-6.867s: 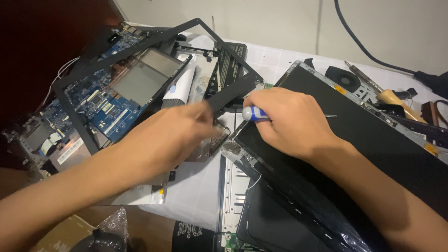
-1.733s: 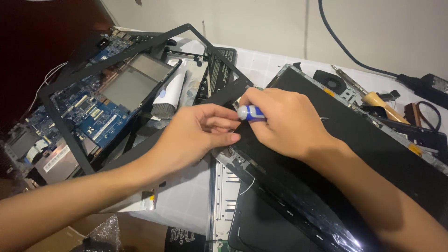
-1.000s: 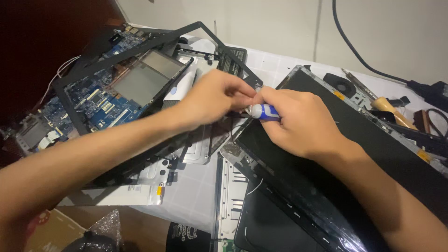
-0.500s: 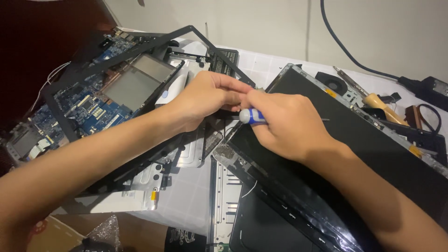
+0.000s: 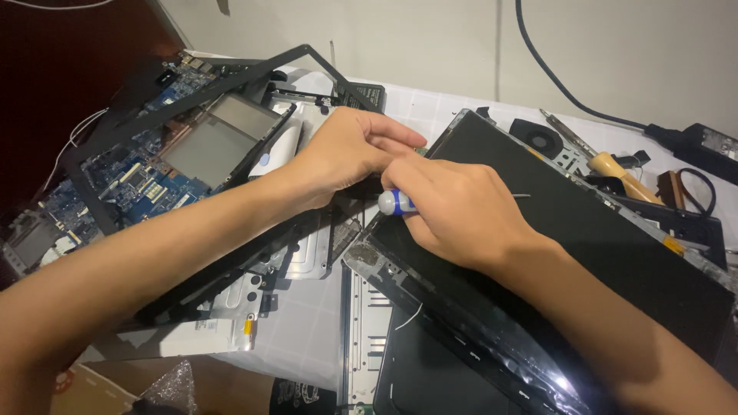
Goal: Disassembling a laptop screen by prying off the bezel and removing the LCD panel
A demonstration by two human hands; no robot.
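My right hand [image 5: 457, 207] grips a small screwdriver [image 5: 396, 202] with a blue and white handle; its thin metal shaft sticks out past my fingers over the black laptop screen panel [image 5: 615, 238]. My left hand [image 5: 350, 150] rests at the panel's near left corner, fingers pinched together right beside the right hand; what they pinch is hidden. Both hands touch above the panel's upper left edge.
A blue laptop motherboard [image 5: 123, 180] lies at left under a black plastic bezel frame [image 5: 231, 77]. A small fan [image 5: 542, 138], a wooden-handled tool [image 5: 623, 173] and a black power adapter [image 5: 703, 146] with cable sit at the right. Metal brackets [image 5: 369, 315] lie on the white cloth.
My left hand has shifted from the lower left of the panel up to its corner, meeting the right hand. The right hand keeps the screwdriver in roughly the same spot.
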